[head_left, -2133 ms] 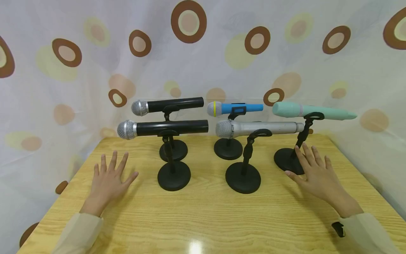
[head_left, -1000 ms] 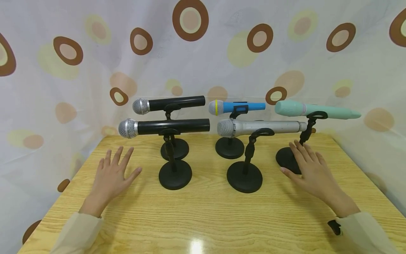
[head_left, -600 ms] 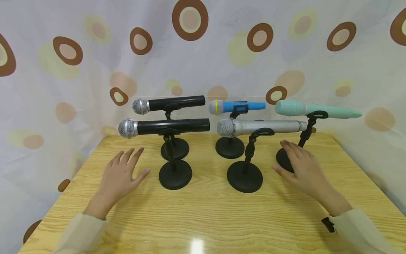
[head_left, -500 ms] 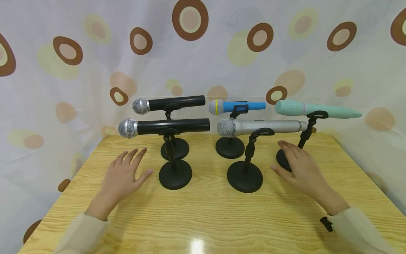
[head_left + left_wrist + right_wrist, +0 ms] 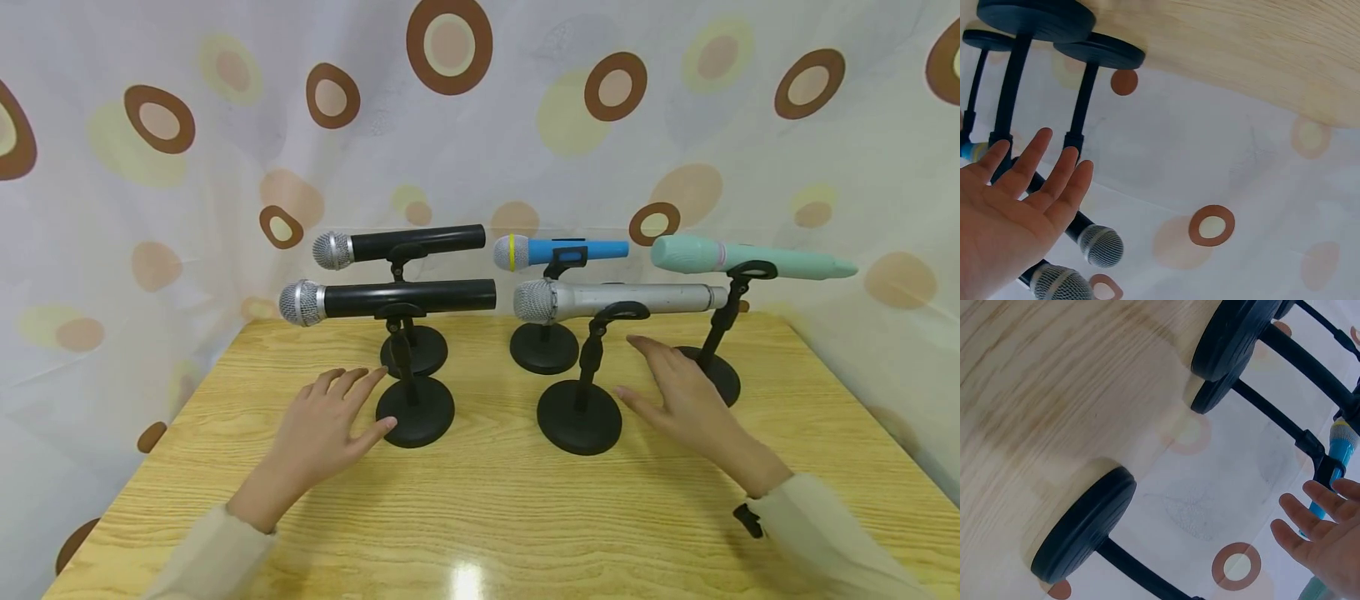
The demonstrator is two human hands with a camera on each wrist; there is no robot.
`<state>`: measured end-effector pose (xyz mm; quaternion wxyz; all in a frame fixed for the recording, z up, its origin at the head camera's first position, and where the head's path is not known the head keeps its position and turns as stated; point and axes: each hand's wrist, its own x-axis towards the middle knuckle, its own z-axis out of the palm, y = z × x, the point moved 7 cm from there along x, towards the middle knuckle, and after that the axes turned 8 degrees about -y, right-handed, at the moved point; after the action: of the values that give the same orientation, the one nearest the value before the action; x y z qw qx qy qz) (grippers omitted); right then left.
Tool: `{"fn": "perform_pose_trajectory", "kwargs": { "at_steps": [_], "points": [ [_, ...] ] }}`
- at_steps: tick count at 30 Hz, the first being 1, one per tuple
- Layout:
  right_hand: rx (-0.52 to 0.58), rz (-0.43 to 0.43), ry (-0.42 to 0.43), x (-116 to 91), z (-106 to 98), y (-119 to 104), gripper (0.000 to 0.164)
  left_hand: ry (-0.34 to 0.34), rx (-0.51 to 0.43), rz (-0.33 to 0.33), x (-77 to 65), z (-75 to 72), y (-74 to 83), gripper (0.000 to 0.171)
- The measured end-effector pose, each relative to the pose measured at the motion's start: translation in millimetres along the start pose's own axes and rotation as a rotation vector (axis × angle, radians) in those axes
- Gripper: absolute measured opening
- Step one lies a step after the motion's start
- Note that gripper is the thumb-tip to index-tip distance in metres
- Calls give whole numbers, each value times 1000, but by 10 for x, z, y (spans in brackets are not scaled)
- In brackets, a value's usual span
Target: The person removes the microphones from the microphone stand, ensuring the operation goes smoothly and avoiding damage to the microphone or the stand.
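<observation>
My left hand [image 5: 322, 433] hovers over the table with fingers spread, its fingertips overlapping the base of the front left microphone stand [image 5: 415, 412] in the head view. That stand carries a black microphone [image 5: 408, 298] with a silver mesh head. My right hand [image 5: 686, 404], fingers loosely extended, is between the front right stand [image 5: 579, 417] and the far right stand [image 5: 722, 333]. A silver microphone [image 5: 630, 301] lies in the front right stand's clip, a mint green microphone [image 5: 780, 260] in the far right one. Neither hand holds anything. In the left wrist view the palm [image 5: 1004, 231] faces the camera.
Behind stand another black microphone [image 5: 420, 242] and a blue microphone [image 5: 577, 252] with a yellow ring, each on a black round-based stand. All are on a wooden table [image 5: 480, 517] against a patterned cloth backdrop [image 5: 225, 167].
Both hands have moved inward: the left hand to the right toward the front left stand, the right hand to the left, away from the far right stand's base. The microphones stay in place.
</observation>
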<state>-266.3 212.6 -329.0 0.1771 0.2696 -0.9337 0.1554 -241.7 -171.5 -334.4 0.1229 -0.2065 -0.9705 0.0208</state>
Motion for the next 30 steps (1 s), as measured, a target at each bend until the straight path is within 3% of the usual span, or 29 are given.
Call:
{"fn": "perform_pose_trajectory", "kwargs": {
  "at_steps": [16,30],
  "points": [
    [223,46,-81,159,206,-92,58,105,23,214,101,-146,498,62],
    [482,-26,-25,286,321,-116,43,218,20,377,279,-424,800,56]
  ]
}}
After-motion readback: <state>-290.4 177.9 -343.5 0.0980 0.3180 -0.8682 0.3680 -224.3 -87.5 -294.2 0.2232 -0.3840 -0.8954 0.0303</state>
